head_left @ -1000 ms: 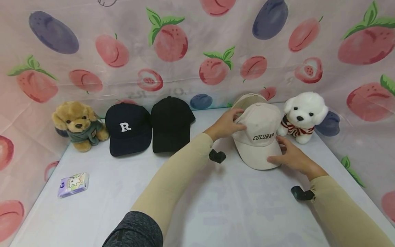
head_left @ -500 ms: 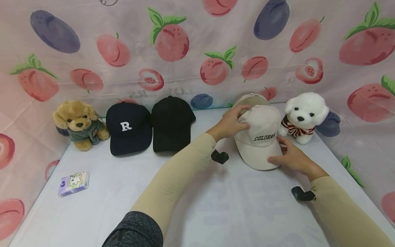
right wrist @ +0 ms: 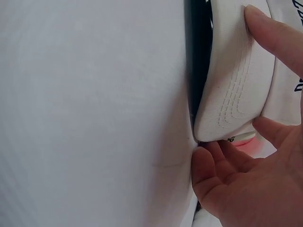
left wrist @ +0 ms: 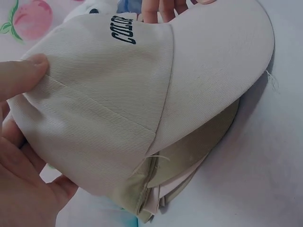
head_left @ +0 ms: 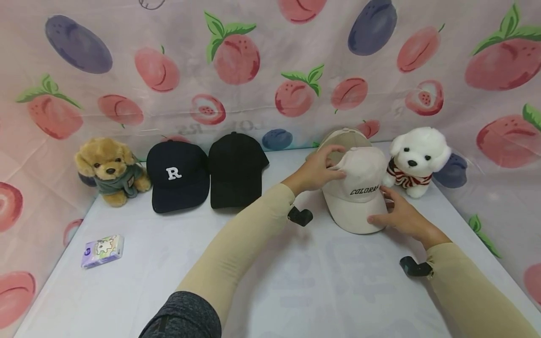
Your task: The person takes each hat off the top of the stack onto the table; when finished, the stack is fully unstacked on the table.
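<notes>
1. Right of centre in the head view, a white cap fronted with dark lettering sits between two hands at the back of a table. Its brim points toward the bottom edge; its long axis, crown to brim, runs nearly top to bottom.
2. The left hand pinches the crown on its left side, thumb on the cloth and fingers behind.
3. The right hand grips the brim's right side, thumb on top, other fingers at the edge and below.
4. Seen from the left wrist, the same brim aims at the upper right, the crown filling the left; a tan cap shows beneath, its brim turned the same way.
5. From the right wrist, the brim's rim faces left, crown to the right.
6. Nearby, a white dog sits just right of the caps. At left stand a black cap, a navy cap and a brown dog, with a packet lower left.
</notes>
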Available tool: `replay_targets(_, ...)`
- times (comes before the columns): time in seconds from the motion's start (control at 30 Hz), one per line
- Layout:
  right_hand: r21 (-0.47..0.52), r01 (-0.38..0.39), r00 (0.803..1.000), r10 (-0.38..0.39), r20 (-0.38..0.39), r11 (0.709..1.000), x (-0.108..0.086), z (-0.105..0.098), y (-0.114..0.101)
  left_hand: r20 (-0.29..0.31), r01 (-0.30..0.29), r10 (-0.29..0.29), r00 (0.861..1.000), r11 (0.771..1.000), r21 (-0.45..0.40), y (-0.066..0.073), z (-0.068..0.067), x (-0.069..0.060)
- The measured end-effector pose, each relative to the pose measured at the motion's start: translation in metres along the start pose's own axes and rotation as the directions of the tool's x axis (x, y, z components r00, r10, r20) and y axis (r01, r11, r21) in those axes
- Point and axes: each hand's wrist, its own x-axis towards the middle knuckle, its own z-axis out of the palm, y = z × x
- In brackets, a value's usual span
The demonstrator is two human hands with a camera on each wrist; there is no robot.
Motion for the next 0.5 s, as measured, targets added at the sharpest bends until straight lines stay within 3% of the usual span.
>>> replay_targets(0.2, -0.012, 0.004, 1.0, -0.004, 0.001, 1.0, 0.0004, 0.0009, 0.0017, 0.0, -0.016, 0.016, 1.0, 1.0, -0.018, -0.0025, 0.0016, 0.0003)
replay_targets(0.5, -0.014, 0.012, 1.0, -0.012, -0.006, 1.0, -0.0005, 0.0013, -0.0017, -0.022, -0.051, 0.053, 0.998, 0.996, 0.079, 0.003, -0.0006, -0.0024)
